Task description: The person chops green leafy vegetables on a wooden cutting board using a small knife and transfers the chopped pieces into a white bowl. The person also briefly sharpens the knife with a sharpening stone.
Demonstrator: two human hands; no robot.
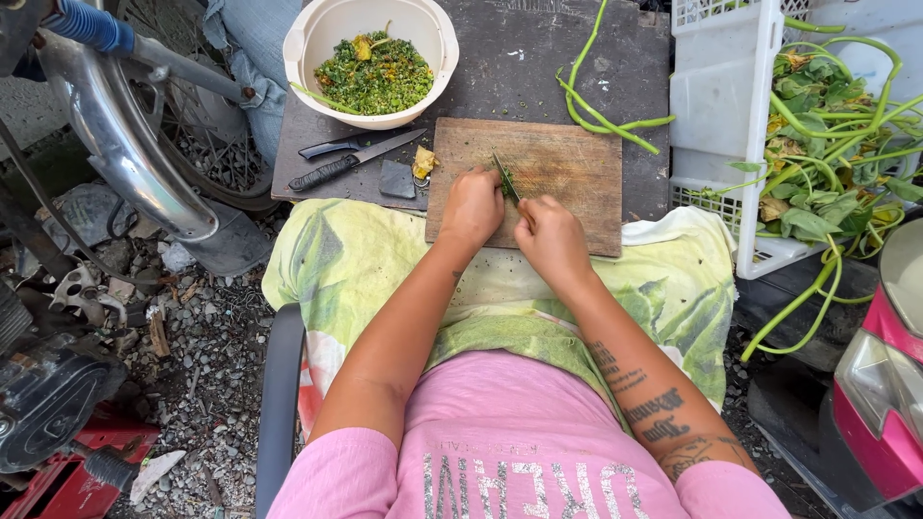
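A wooden cutting board [562,168] lies on a dark table top [500,67] in front of me. My left hand [471,207] presses a small bunch of green stems [500,173] against the board. My right hand [550,238] is closed on a knife, its blade [508,183] angled into the greens right beside my left fingers. A few chopped green bits lie on the board around the blade. A white bowl [317,24] holding chopped greens stands at the far left of the table.
Two dark-handled knives [341,163] and a yellow scrap [423,161] lie left of the board. Long green stems [596,111] rest on the table at back. A white crate [721,106] of leafy stems stands right. A motorbike [115,144] is left, gravel below.
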